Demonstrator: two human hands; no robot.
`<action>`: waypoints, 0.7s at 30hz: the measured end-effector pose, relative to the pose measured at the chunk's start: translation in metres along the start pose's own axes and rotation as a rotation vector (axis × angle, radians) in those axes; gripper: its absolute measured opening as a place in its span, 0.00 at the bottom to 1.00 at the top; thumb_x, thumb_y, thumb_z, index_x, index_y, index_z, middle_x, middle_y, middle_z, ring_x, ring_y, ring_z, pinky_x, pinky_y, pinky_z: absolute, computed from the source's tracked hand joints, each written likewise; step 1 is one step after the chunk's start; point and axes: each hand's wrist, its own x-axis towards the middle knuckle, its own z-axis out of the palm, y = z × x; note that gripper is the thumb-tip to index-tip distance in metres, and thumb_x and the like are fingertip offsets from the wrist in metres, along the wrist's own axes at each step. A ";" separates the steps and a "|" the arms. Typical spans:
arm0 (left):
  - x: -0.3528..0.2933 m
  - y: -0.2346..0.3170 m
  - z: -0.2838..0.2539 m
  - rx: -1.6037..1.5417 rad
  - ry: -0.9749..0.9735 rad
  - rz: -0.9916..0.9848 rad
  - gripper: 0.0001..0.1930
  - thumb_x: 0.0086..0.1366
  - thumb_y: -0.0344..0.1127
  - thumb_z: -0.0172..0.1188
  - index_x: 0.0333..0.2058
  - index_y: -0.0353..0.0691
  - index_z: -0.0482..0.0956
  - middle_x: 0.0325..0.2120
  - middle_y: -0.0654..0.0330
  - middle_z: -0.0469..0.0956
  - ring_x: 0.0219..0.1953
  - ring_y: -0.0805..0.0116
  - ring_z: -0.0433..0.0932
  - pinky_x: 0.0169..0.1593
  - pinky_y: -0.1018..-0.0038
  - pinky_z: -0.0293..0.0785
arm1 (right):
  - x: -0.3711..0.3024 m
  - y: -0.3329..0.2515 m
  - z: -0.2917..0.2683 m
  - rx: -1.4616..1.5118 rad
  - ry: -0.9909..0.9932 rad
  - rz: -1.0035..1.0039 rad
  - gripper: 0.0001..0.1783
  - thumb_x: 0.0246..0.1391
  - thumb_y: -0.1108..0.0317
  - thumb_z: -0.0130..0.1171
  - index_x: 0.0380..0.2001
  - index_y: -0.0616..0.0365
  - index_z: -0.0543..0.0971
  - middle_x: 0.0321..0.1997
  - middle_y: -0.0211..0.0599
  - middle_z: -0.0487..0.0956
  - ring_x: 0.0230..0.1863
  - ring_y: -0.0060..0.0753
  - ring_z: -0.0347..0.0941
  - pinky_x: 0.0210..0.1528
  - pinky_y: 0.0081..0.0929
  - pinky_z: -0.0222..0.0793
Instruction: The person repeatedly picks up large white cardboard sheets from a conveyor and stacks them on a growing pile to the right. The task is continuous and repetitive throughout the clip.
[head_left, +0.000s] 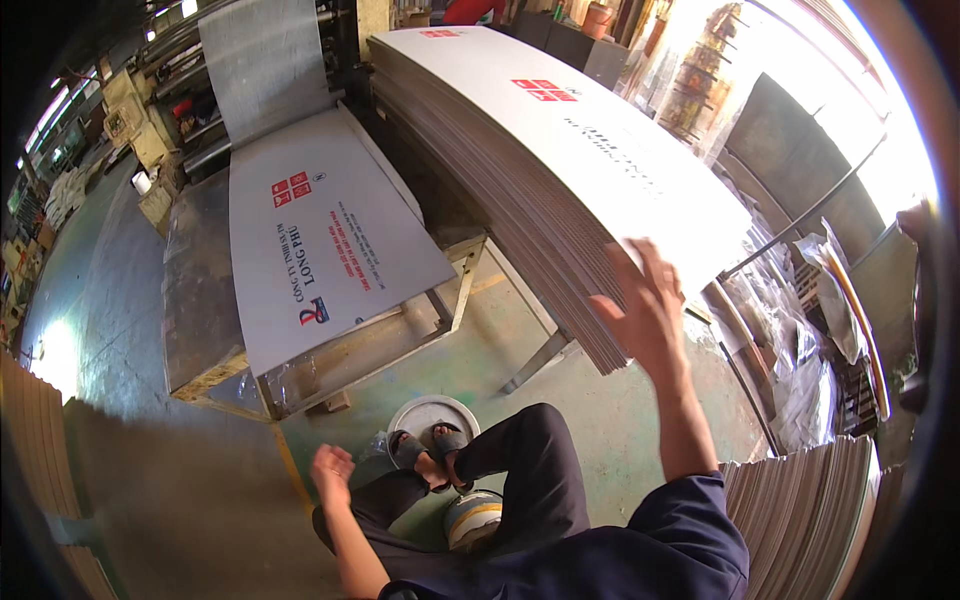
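Note:
My right hand (650, 305) is raised at the near corner of a tall stack of printed cardboard sheets (480, 165). Its thumb and fingers are spread, with nothing held; whether it touches the top sheet (690, 200) I cannot tell. Over my left thigh, my left hand (332, 472) hangs with its fingers curled in and nothing visible in them. Ahead on the left, a white printed sheet (340, 225) with red and dark marks lies on a metal-framed table (205, 290), its far end by the machine rollers.
Clear film (262, 60) runs down into the roller machine (180, 60). My sandaled feet rest by a round white lid (440, 408), and a bucket (474, 518) stands between my legs. More stacked sheets (800, 520) stand at right. Crumpled plastic (800, 390) lies beyond them.

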 end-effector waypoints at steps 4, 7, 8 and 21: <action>-0.101 -0.050 0.029 0.214 -0.134 -0.154 0.16 0.63 0.38 0.55 0.48 0.40 0.71 0.33 0.60 0.77 0.33 0.65 0.79 0.37 0.68 0.75 | -0.029 0.071 0.014 -0.026 -0.121 0.244 0.28 0.51 0.71 0.61 0.57 0.60 0.70 0.63 0.47 0.69 0.65 0.46 0.62 0.67 0.46 0.56; -0.151 -0.056 0.059 0.296 -0.310 -0.127 0.17 0.64 0.33 0.54 0.51 0.37 0.70 0.37 0.55 0.79 0.35 0.64 0.81 0.38 0.70 0.77 | -0.032 0.084 0.027 -0.050 -0.194 0.195 0.26 0.55 0.74 0.51 0.59 0.61 0.68 0.61 0.47 0.70 0.65 0.44 0.63 0.70 0.42 0.52; -0.168 -0.052 0.071 0.333 -0.360 -0.106 0.17 0.65 0.33 0.54 0.51 0.36 0.71 0.37 0.54 0.79 0.36 0.63 0.81 0.40 0.69 0.78 | -0.033 0.074 0.024 -0.031 -0.050 0.069 0.25 0.54 0.73 0.51 0.57 0.61 0.70 0.59 0.45 0.73 0.62 0.42 0.66 0.70 0.46 0.51; -0.243 0.101 0.196 0.198 -0.689 0.107 0.21 0.60 0.36 0.63 0.46 0.28 0.70 0.36 0.53 0.77 0.34 0.63 0.81 0.32 0.70 0.82 | -0.143 -0.011 -0.072 0.458 -0.420 -0.385 0.32 0.58 0.44 0.50 0.62 0.45 0.65 0.70 0.31 0.59 0.72 0.43 0.48 0.70 0.52 0.41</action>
